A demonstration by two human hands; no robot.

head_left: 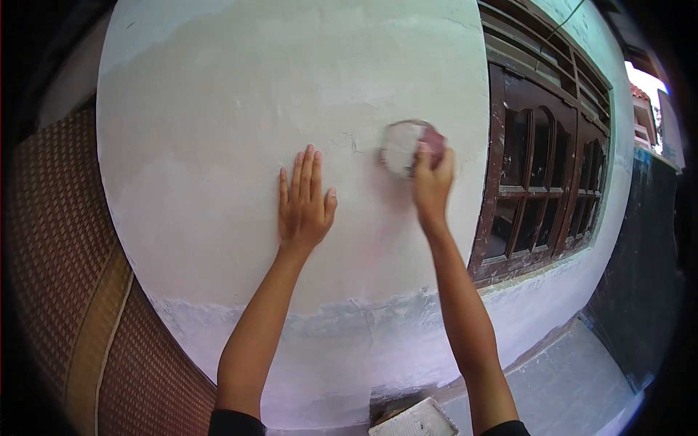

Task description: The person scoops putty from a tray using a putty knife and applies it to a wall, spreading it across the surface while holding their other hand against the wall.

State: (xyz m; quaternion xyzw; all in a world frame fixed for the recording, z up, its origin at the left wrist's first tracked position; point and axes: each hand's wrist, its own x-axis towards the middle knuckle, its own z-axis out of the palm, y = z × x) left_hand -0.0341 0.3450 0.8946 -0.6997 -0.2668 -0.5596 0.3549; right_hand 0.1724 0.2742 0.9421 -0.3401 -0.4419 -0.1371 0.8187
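My left hand (pixel 307 205) lies flat against the pale plastered wall (pixel 240 240), its fingers stretched upward and the thumb a little apart. To the right of it, my right hand (pixel 433 182) grips a reddish-brown piece of sandpaper (pixel 404 149), whose face is largely whitened. The sandpaper is up close to the wall, smeared by motion, with its shadow beside it. Between the two hands, small cracks (pixel 355 144) mark the plaster.
A brown wooden window (pixel 534 160) with panes and slats is set into the wall at right. Woven panels (pixel 54 211) stand along the left. Below, a whitish tray (pixel 416 421) sits near the grey floor (pixel 552 385). A dark board (pixel 640 269) leans at far right.
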